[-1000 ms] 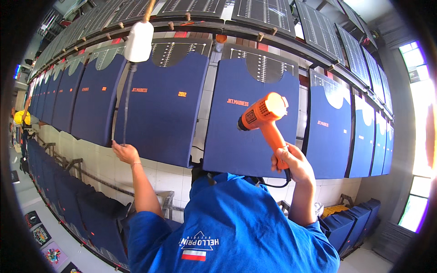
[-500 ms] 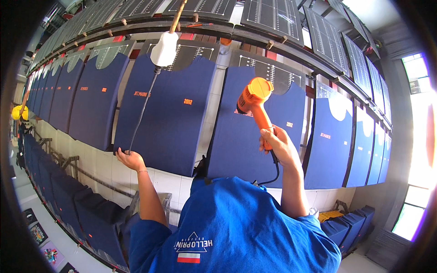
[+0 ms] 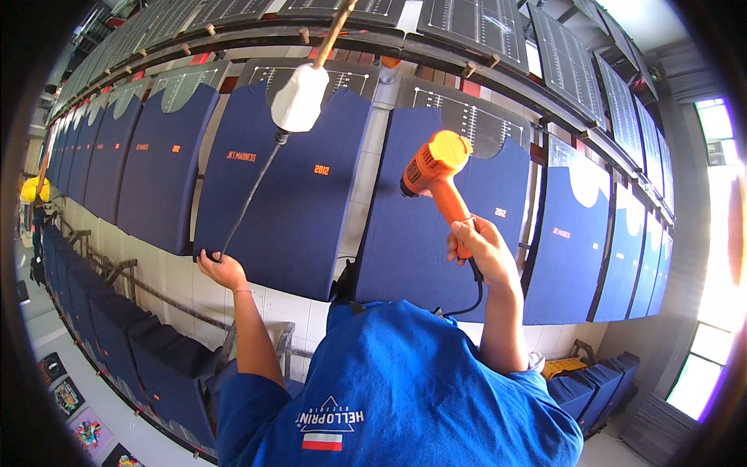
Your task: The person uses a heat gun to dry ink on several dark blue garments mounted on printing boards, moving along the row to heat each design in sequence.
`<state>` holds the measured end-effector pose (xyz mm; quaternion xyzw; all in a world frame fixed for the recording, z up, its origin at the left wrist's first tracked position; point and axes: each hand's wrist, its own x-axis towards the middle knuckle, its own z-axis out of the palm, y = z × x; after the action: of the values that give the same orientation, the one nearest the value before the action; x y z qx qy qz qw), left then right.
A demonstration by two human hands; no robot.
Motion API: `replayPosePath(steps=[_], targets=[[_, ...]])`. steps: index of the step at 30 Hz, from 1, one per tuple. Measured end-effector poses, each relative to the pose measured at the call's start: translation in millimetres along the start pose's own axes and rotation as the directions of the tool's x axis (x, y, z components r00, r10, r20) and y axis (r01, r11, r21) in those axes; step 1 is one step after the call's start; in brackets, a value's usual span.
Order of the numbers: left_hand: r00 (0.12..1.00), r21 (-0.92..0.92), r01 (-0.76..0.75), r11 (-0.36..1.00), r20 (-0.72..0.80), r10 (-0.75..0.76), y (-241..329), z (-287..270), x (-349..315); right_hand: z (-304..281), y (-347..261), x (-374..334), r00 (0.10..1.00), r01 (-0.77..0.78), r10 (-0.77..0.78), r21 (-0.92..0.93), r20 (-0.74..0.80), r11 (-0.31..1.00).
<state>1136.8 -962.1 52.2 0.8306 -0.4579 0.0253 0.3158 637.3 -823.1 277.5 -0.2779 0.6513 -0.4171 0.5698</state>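
My right hand (image 3: 484, 251) is closed round the handle of an orange heat gun (image 3: 440, 167). Its dark nozzle points left, above the print of a navy shirt panel (image 3: 436, 241) on a board. A black cord hangs from the handle's lower end. At the near left corner of another navy shirt panel (image 3: 280, 210), the fingers of my left hand (image 3: 222, 271) are curled on a thin black cord (image 3: 250, 191). That cord climbs to a white block-shaped socket (image 3: 301, 98) hanging over the shirt's neckline from a brownish pole (image 3: 336, 33).
More navy shirts on boards (image 3: 167, 163) run in a row to left and right. Bare black boards (image 3: 471, 31) with white markings stand beyond a dark rail (image 3: 424, 64). Behind me is another row of navy shirts (image 3: 175, 373). A bright window (image 3: 704, 342) is at right.
The hanging white socket has swung right and slightly nearer, with its cord following. The heat gun has shifted a little right, its nozzle tipped slightly. My left hand has barely moved.
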Motion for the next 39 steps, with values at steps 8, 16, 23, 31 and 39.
replayPosePath(steps=[8,16,23,31,39], targets=[[1.000,-0.017,0.014,1.000,0.001,-0.014,3.9,-1.5,-0.6,5.2,-5.6,-1.0,1.000,-0.022,0.022,-0.014,-0.003,1.000],[0.999,-0.018,0.036,0.999,0.003,-0.036,3.8,-1.3,0.2,10.6,-4.8,0.1,1.000,-0.010,0.009,-0.033,-0.022,0.999],[0.999,-0.029,0.047,0.998,0.009,-0.046,-0.7,1.0,1.4,6.9,1.4,0.1,0.998,-0.029,0.029,0.004,-0.063,1.000],[0.999,-0.030,0.047,0.998,0.012,-0.046,5.2,-2.6,0.5,1.8,-1.1,-6.3,0.994,-0.028,0.027,-0.007,-0.103,1.000],[0.999,-0.019,0.046,0.999,0.013,-0.046,5.7,-3.0,0.6,0.1,-3.1,-12.4,0.990,-0.036,0.034,-0.007,-0.138,0.999]])
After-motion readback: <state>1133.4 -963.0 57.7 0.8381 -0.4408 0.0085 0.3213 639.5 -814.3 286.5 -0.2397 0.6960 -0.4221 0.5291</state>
